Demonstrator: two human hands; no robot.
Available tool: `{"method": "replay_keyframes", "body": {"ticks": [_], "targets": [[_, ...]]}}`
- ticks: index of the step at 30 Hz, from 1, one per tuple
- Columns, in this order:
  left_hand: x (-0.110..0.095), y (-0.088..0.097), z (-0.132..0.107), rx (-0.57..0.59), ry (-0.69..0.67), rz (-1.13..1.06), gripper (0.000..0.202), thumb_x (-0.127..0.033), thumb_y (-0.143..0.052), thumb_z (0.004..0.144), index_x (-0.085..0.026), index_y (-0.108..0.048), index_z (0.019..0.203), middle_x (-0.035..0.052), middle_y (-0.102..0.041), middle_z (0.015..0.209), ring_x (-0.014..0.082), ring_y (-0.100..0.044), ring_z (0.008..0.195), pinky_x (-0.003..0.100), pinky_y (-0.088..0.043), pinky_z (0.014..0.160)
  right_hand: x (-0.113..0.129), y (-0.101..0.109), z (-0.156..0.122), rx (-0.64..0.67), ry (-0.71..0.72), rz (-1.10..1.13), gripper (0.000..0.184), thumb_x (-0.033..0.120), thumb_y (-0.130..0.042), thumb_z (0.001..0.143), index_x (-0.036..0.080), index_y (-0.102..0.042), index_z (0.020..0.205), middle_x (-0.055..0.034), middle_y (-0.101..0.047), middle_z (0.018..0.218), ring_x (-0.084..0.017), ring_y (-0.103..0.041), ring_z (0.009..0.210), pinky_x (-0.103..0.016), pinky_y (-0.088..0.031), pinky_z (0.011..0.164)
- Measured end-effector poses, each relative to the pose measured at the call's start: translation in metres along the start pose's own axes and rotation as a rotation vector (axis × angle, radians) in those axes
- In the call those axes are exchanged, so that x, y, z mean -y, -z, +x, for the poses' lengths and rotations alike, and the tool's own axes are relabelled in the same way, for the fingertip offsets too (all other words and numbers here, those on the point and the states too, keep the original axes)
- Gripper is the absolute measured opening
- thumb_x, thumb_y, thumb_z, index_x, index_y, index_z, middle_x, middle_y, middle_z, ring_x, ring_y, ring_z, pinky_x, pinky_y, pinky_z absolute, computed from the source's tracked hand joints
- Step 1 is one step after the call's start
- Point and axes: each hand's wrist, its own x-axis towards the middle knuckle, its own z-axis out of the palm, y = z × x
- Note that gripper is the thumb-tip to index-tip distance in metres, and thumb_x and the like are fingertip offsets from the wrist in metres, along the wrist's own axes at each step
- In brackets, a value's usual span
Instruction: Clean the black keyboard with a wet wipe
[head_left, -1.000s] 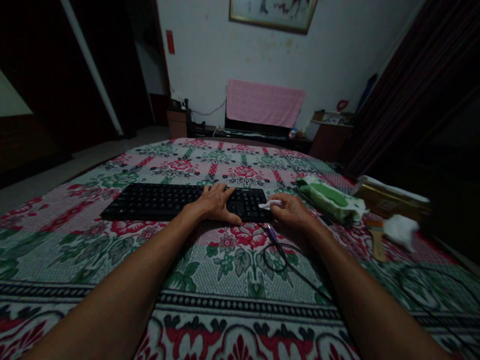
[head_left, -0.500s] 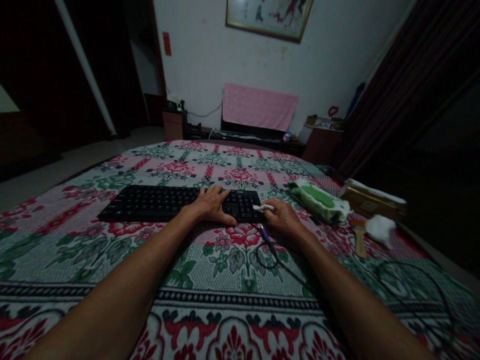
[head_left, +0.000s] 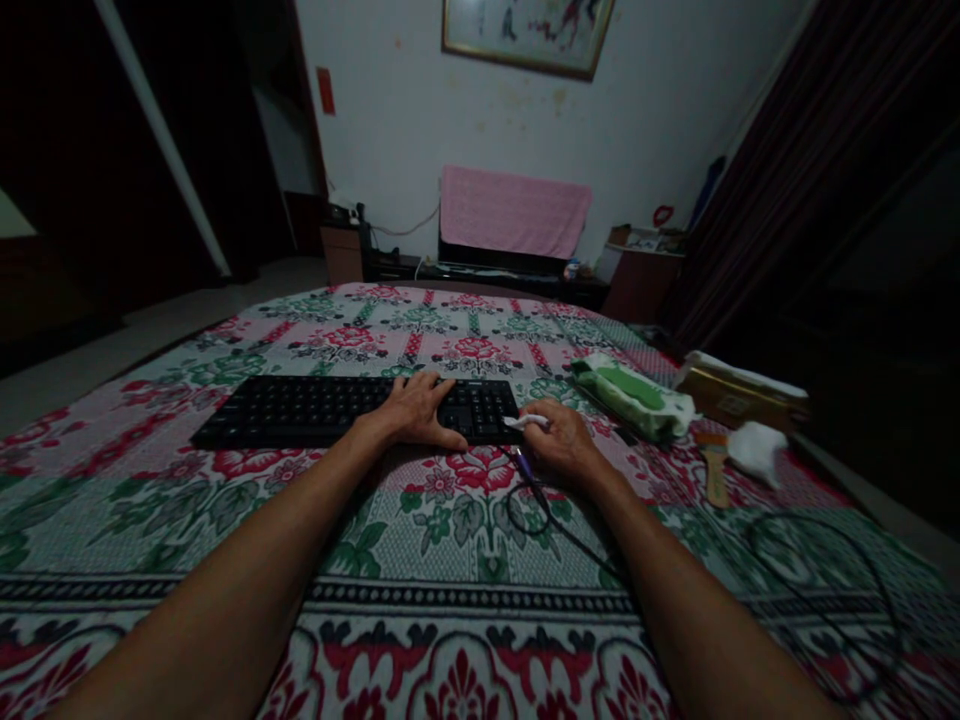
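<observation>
A black keyboard (head_left: 292, 410) lies flat on a flowered bedspread. My left hand (head_left: 416, 408) rests on its right half, fingers spread and thumb along the near edge. At the keyboard's right end, my right hand (head_left: 559, 437) is closed around a small white wipe (head_left: 525, 422). One end of the wipe pokes out over the number keys; its rest is hidden in my fingers. Just below that hand are a purple connector (head_left: 523, 462) and a looped black cable (head_left: 547, 518).
To the right sit a green-and-white wipes pack (head_left: 634, 397), a gold box (head_left: 742, 392), a wooden-handled brush (head_left: 716, 472) and a crumpled white tissue or wipe (head_left: 757, 453). More black cable curls at lower right on the bedspread (head_left: 480, 560). A pink cloth (head_left: 514, 212) hangs beyond the bed.
The whole view has shifted slightly. Both hands keep nearly the same places on the keyboard, and the white wipe stays in my right hand.
</observation>
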Motion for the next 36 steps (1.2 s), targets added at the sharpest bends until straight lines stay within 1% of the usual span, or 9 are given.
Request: {"method": "replay_keyframes", "body": {"ticks": [2, 5, 8, 11, 17, 24, 28, 31, 36], "targets": [[0.0, -0.0002, 0.0001, 0.002, 0.009, 0.003, 0.102, -0.077, -0.049, 0.049, -0.024, -0.026, 0.133, 0.0116, -0.027, 0.137, 0.0337, -0.021, 0.124, 0.047, -0.015, 0.1, 0.0008, 0.0014, -0.0012, 0.014, -0.006, 0.019, 0.016, 0.018, -0.045, 0.069, 0.018, -0.06, 0.073, -0.0005, -0.057, 0.071, -0.013, -0.049, 0.068, -0.022, -0.034, 0.059], [0.0008, -0.0009, 0.0009, 0.006, 0.016, 0.006, 0.101, -0.076, -0.049, 0.049, -0.025, -0.026, 0.133, 0.0111, -0.026, 0.138, 0.0339, -0.021, 0.124, 0.047, -0.015, 0.1, 0.0008, 0.0011, -0.0018, 0.022, 0.022, 0.018, 0.015, 0.019, -0.045, 0.07, 0.018, -0.059, 0.073, -0.0005, -0.056, 0.072, -0.013, -0.05, 0.068, -0.021, -0.034, 0.06], [0.0019, -0.0014, 0.0016, 0.007, 0.01, 0.006, 0.101, -0.075, -0.049, 0.049, -0.024, -0.025, 0.133, 0.0117, -0.026, 0.138, 0.0341, -0.021, 0.124, 0.047, -0.015, 0.1, -0.0006, -0.0009, -0.0002, -0.008, 0.042, -0.006, 0.017, 0.019, -0.045, 0.071, 0.019, -0.061, 0.077, -0.001, -0.056, 0.074, -0.013, -0.05, 0.07, -0.022, -0.035, 0.061], [0.0027, -0.0018, 0.0016, -0.004, -0.002, 0.001, 0.1, -0.074, -0.05, 0.05, -0.025, -0.025, 0.133, 0.0105, -0.029, 0.136, 0.0328, -0.025, 0.122, 0.046, -0.016, 0.1, -0.0018, -0.0017, 0.0021, -0.038, 0.044, -0.031, 0.02, 0.019, -0.045, 0.072, 0.02, -0.062, 0.082, -0.0017, -0.056, 0.077, -0.013, -0.05, 0.07, -0.022, -0.036, 0.063], [0.0021, -0.0006, 0.0003, -0.012, -0.011, 0.007, 0.101, -0.076, -0.049, 0.05, -0.023, -0.025, 0.133, 0.0111, -0.029, 0.135, 0.0319, -0.025, 0.122, 0.046, -0.017, 0.1, 0.0008, 0.0009, 0.0027, 0.003, 0.058, -0.043, 0.015, 0.018, -0.046, 0.071, 0.019, -0.06, 0.073, -0.0011, -0.057, 0.072, -0.013, -0.049, 0.067, -0.022, -0.035, 0.06], [0.0018, -0.0006, 0.0005, -0.012, -0.01, 0.004, 0.102, -0.077, -0.049, 0.049, -0.022, -0.027, 0.132, 0.012, -0.027, 0.137, 0.0337, -0.024, 0.122, 0.048, -0.015, 0.101, -0.0036, -0.0039, 0.0013, -0.049, 0.016, -0.021, 0.019, 0.019, -0.046, 0.072, 0.019, -0.062, 0.081, -0.0018, -0.059, 0.078, -0.013, -0.05, 0.069, -0.022, -0.036, 0.063], [0.0027, -0.0031, 0.0017, -0.023, -0.012, 0.029, 0.106, -0.08, -0.046, 0.048, -0.02, -0.027, 0.133, 0.0139, -0.028, 0.136, 0.033, -0.023, 0.123, 0.047, -0.016, 0.101, -0.0021, -0.0034, 0.0019, -0.034, 0.049, -0.035, 0.016, 0.019, -0.045, 0.073, 0.019, -0.061, 0.077, -0.0014, -0.057, 0.074, -0.013, -0.049, 0.067, -0.022, -0.034, 0.062], [0.0028, -0.0035, 0.0023, -0.02, -0.008, 0.043, 0.106, -0.08, -0.044, 0.048, -0.02, -0.026, 0.133, 0.0138, -0.029, 0.135, 0.0322, -0.023, 0.124, 0.046, -0.017, 0.1, 0.0002, -0.0019, 0.0023, -0.029, 0.078, -0.031, 0.015, 0.018, -0.046, 0.072, 0.018, -0.06, 0.074, -0.0012, -0.056, 0.073, -0.012, -0.049, 0.067, -0.022, -0.034, 0.063], [0.0028, -0.0035, 0.0039, 0.003, 0.007, 0.058, 0.105, -0.078, -0.045, 0.05, -0.019, -0.025, 0.134, 0.0134, -0.029, 0.136, 0.0336, -0.024, 0.124, 0.047, -0.017, 0.1, 0.0014, -0.0016, 0.0016, -0.037, 0.07, -0.015, 0.016, 0.018, -0.045, 0.072, 0.017, -0.061, 0.074, -0.0013, -0.056, 0.072, -0.012, -0.048, 0.067, -0.021, -0.034, 0.063]]}}
